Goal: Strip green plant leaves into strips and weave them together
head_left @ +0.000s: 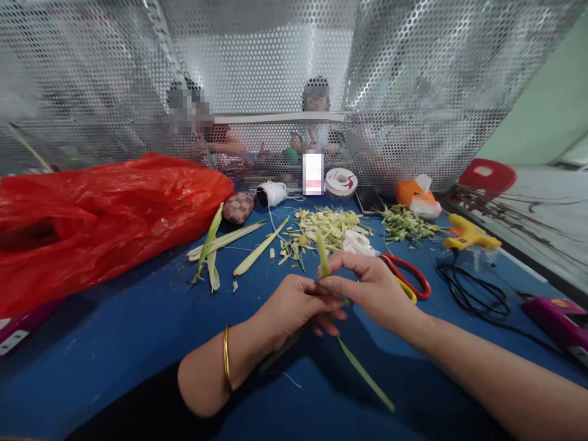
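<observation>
We see a green leaf strip (323, 256) held between the hands, above the blue table (119, 331), its tip poking up and what looks like its tail slanting down toward us. The right hand (373, 285) pinches it near the top, thumb to forefinger; the left hand (296, 306) curls around it lower down, though we cannot tell how each finger grips. We judge it very light and bendy — apt to crease or split lengthwise — so we would take it flat between thumb and fingertip. Beyond lie pale shreds (331, 223); red-handled scissors (425, 285) sit beside the right hand.
</observation>
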Demonstrator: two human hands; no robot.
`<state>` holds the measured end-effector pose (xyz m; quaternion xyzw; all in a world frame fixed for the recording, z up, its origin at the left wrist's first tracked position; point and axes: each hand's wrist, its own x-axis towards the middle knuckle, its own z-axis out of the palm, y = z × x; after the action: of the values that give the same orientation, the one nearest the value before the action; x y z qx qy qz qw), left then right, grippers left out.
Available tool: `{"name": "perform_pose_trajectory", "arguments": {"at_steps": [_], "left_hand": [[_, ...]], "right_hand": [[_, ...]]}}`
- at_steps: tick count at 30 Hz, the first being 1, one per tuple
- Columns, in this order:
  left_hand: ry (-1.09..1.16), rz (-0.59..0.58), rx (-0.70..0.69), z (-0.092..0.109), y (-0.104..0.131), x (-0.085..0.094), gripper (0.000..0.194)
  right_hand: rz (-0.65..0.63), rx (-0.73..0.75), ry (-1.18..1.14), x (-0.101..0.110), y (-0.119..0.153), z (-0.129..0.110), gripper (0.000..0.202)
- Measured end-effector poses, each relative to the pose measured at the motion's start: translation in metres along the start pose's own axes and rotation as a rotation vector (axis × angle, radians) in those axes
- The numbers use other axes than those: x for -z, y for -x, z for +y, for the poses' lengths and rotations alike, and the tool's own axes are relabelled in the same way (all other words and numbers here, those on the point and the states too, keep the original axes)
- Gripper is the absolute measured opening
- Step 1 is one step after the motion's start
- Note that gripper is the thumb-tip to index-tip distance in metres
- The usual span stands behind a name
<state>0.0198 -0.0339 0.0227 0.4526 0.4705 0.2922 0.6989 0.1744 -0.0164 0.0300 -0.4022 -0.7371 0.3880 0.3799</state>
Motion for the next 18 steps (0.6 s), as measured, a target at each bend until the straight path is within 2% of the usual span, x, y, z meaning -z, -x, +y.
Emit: {"name": "perform_pose_trajectory", "arguments": {"at_steps": [2,4,7,9,12,18], "left_hand": [[0.078,0.041,0.019,-0.001,-0.003,0.003,0.01],[0.167,0.084,0.015,-0.002,-0.006,0.007,0.012],[0.295,0.101,-0.006,-0.002,-0.009,0.012,0.017],[0.367,0.085,-0.007,-0.001,-0.009,0.014,0.011],[0.453,0.078,0.002,0.004,-0.006,0.014,0.007],[0.541,0.13,0.065,0.01,-0.006,0.016,0.013]], "right_hand": [[0.105,0.246,0.151,-0.002,0.004,-0.001,0.008],[0.158,0.557,0.445,-0.003,0.009,-0.002,0.012],[0.076,0.973,0.86,-0.003,0.014,-0.001,0.016],[-0.028,1.161,1.003,-0.004,0.016,0.0,0.016],[-0.095,1.251,1.105,-0.006,0.016,0.004,0.018],[-0.144,1.227,1.142,-0.004,0.011,0.009,0.028]]}}
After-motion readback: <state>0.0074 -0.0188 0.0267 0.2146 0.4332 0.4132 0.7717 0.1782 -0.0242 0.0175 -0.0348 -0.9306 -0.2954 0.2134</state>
